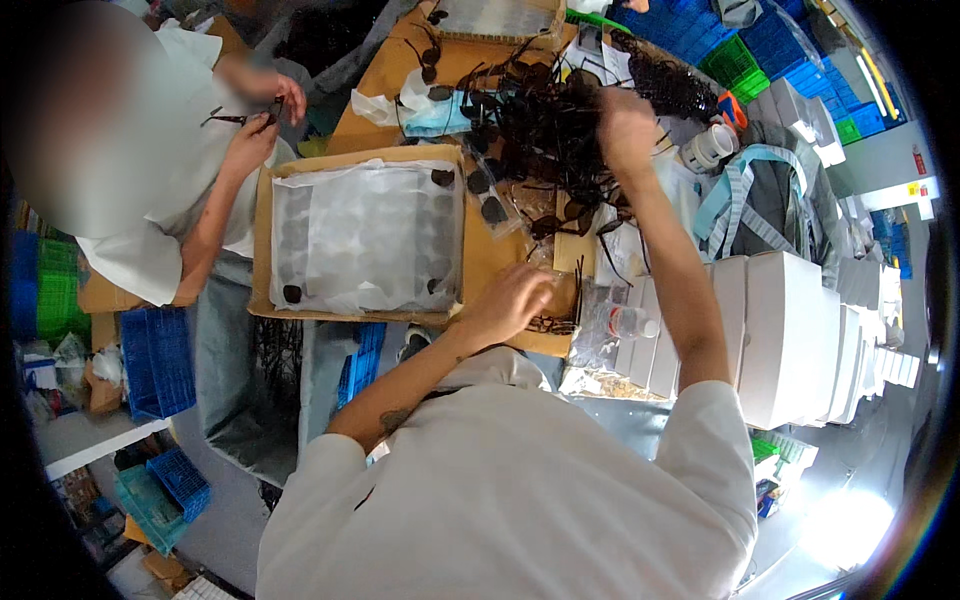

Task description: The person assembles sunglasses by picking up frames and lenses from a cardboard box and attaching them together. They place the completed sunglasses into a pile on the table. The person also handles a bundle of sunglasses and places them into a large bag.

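A tangled pile of dark glasses [545, 120] covers the far part of the wooden table [400, 60]. My right hand [625, 130] is raised in the pile's right side, fingers closed around dark frames. My left hand [510, 300] is curled at the table's near edge over a pair of dark glasses [555, 322]. Left of it lies a cardboard tray [262, 240] lined with a clear plastic compartment sheet, which holds a few dark lenses [292, 293].
A co-worker in a white shirt at the upper left holds a pair of glasses [240, 120] in both hands. White boxes [780, 330] are stacked at my right beside a water bottle [625, 322]. Blue crates [160, 360] stand below left. A tape roll [708, 148] lies past the pile.
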Demonstrator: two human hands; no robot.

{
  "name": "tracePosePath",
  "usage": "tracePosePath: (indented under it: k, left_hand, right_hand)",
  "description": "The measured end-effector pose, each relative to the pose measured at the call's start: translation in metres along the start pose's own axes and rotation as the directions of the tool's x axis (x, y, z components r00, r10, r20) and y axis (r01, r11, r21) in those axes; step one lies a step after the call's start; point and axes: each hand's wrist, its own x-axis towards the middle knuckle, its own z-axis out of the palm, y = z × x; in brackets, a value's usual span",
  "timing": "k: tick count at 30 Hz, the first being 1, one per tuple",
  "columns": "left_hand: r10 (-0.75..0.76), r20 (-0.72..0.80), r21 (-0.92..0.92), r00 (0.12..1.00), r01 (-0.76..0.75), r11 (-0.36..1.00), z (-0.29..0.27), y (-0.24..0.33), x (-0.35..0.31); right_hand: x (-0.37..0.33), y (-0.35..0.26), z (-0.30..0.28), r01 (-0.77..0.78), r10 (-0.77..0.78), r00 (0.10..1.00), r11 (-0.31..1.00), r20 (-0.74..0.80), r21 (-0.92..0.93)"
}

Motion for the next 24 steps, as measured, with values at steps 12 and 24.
tracePosePath:
  k: [12, 24]
  left_hand:
    - [-0.327, -0.265, -0.453, 0.907, 0.182, 0.873, -0.076, -0.033, -0.05]
    - [-0.194, -0.452, -0.195, 0.871, 0.116, 0.974, -0.086, 0.022, -0.113]
  right_hand:
    - [-0.14, -0.223, -0.072, -0.612, -0.154, 0.784, -0.024, 0.602, 0.791]
    - [-0.148, -0.283, -0.111, -0.664, -0.027, 0.748, -0.018, 0.664, 0.747]
